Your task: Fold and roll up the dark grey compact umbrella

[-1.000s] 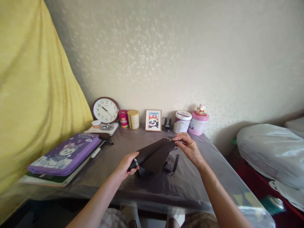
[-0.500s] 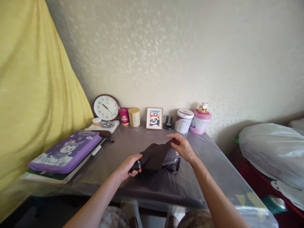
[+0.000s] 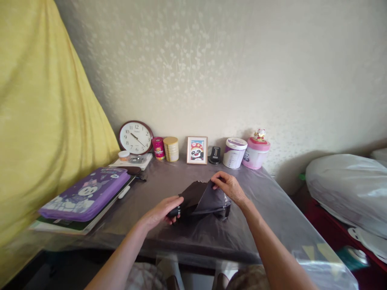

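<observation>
A dark folding umbrella with loose canopy fabric lies just above the front part of the table, its black handle toward the left. My left hand is closed around the handle end, thumb resting along the top near the cloth. Between thumb and fingertips, my right hand pinches the upper edge of one canopy panel and holds it raised. A pale patterned strip shows at the umbrella's right end. The lower folds are dark and partly hidden behind the lifted panel.
A plastic-covered table bears a purple case on books at left. Along the wall stand a clock, a pink tin, a yellow can, a panda picture frame and two tubs. A white bag sits at right.
My right hand has moved slightly left, drawing the pinched canopy panel leftward across the umbrella. My left hand keeps its grip on the handle.
</observation>
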Demonstrator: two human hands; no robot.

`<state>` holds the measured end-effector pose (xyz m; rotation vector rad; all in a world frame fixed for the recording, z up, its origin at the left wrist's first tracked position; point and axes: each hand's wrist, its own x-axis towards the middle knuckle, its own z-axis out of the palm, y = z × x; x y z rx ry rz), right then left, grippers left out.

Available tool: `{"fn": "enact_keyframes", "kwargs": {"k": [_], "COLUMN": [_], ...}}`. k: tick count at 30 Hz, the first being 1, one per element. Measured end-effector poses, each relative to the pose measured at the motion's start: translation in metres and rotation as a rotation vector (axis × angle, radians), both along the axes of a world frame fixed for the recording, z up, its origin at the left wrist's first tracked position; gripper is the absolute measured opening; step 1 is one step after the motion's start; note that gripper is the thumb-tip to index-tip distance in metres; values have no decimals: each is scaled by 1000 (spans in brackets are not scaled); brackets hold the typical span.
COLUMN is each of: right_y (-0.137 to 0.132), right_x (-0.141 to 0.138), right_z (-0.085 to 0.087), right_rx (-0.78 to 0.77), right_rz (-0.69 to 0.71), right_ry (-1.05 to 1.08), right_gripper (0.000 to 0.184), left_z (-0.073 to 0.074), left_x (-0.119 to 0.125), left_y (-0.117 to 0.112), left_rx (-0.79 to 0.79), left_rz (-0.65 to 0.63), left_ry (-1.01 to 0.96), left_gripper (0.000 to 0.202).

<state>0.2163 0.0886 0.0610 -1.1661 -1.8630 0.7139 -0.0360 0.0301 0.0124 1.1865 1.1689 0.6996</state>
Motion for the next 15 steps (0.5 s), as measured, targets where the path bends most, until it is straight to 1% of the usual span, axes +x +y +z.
{"fn": "enact_keyframes", "kwargs": {"k": [2, 4, 7, 9, 12, 14, 15], "right_y": [1, 2, 5, 8, 11, 13, 13], "right_x": [-2, -6, -11, -14, -15, -15, -15], "right_z": [-1, -3, -8, -11, -15, -17, -17], "right_rx": [-11, -24, -11, 7, 21, 19, 19], "right_rz": [-9, -10, -23, -25, -26, -29, -29], "right_ry": [12, 14, -6, -24, -33, -34, -36], "right_gripper": [16, 14, 13, 12, 12, 12, 12], "left_z": [5, 8, 6, 3, -1, -4, -6], "left_x": [-2, -1, 4, 8, 13, 13, 13], "left_y": [-4, -7, -9, -8, -7, -6, -5], "left_rx": [91, 229, 417, 442, 419, 416, 410], "left_rz": [-87, -82, -15, 48, 155, 177, 165], "left_ry": [118, 204, 321, 385, 389, 362, 356], "left_gripper": [46, 54, 61, 58, 45, 35, 32]}}
